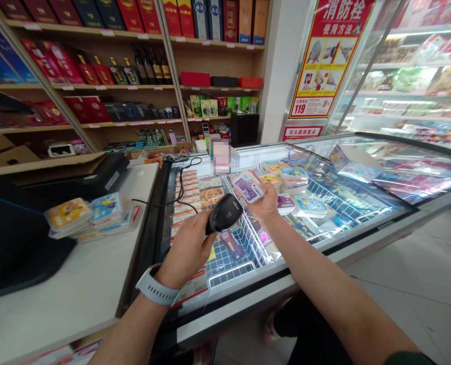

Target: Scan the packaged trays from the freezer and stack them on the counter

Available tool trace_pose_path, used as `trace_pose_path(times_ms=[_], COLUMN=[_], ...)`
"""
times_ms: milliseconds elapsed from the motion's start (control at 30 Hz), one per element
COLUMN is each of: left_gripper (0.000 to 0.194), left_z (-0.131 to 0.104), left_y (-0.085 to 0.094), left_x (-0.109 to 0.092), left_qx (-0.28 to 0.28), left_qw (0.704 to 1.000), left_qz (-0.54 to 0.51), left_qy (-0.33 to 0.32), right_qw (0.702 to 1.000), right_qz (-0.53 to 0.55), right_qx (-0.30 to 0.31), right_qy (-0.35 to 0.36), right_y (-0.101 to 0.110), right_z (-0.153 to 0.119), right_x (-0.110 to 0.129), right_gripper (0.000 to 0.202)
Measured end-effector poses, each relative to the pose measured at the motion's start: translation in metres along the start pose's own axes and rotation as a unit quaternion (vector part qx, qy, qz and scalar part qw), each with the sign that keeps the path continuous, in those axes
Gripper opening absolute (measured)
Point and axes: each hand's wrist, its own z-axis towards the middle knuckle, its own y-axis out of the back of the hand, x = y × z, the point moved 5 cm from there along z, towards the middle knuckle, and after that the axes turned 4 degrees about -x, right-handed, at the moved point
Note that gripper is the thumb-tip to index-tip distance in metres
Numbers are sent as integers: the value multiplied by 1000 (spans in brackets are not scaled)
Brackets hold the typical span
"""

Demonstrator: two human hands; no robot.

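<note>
- Shelves [217,44]: boxes and bottles in rows.
- Freezer [229,312]: glass-topped, with wire baskets inside; the near basket [233,268] shows 1 purple packet [232,245] low down.
- Counter [58,284]: yellow and blue packs [107,208] heaped beside the freezer.
- Loose packs [293,175]: a cluster over the freezer; whether on or under the glass, I cannot tell.
- Left hand [185,251]: closed round the scanner [226,213], its head near the held pack.
- Right hand [266,203]: gripping 1 white-and-purple pack [247,186] by its near edge, above the freezer. It looks light, fairly stiff, perhaps slick and crushable; best held by its 2 side edges.
</note>
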Motion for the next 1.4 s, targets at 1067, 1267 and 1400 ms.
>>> trace_pose_path(times_ms=[1067, 1267, 1400], left_gripper=[37, 36, 36], left_z=[0, 0, 1], left_y=[0, 0, 0], left_x=[0, -2, -1], left_qx=[2, 10, 6], left_qw=[1000, 1000, 1000], left_qz=[14, 4, 1], left_qy=[-3, 9, 9], right_qw=[1000, 1000, 1000], right_qz=[-19, -19, -10], right_qx=[-25, -20, -19], right_qy=[-3, -4, -6], right_y=[4, 2, 1], right_z=[0, -2, -2], right_x=[-3, -3, -3], right_gripper=[48, 49, 49])
